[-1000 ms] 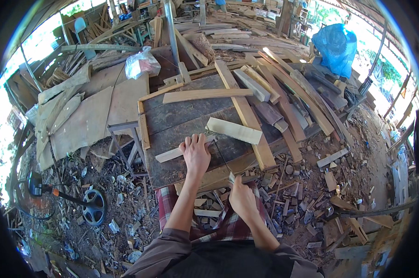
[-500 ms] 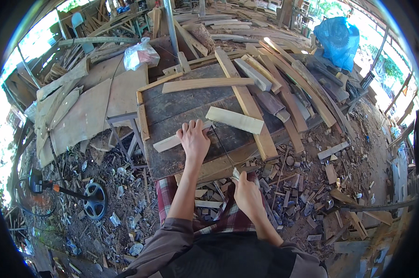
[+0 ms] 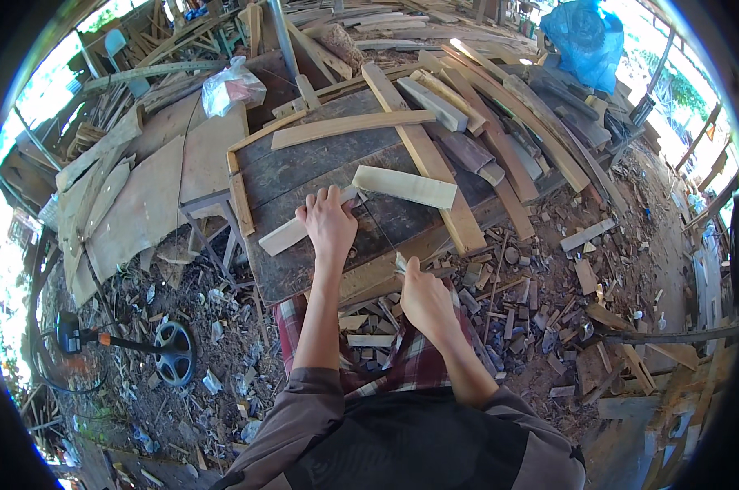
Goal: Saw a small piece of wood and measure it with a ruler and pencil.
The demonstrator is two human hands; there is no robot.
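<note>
Pale wooden strip: flat on the near part of the dark table, its ends pointing to 8 and 2 o'clock. Clock directions below are from this strip, 12 being away from the person.

Left hand: over the strip's right half; grip closed on it, fingers curled across the wood.

Right hand: at 4 o'clock, by the table's near edge; grip closed around a pale tool handle. Tool type cannot be told.

Pale wood block: between 2 and 3, just beside the strip's right end; contact unclear. Its right end overlies a long plank.

Light-brown slat: between 12 and 1, reaching the same plank.

Stacked boards: 2 o'clock.

Blue plastic sheet: also 2, much farther.

Clear plastic bag: 11 o'clock.

Spoked disc: between 7 and 8, over littered ground.
</note>
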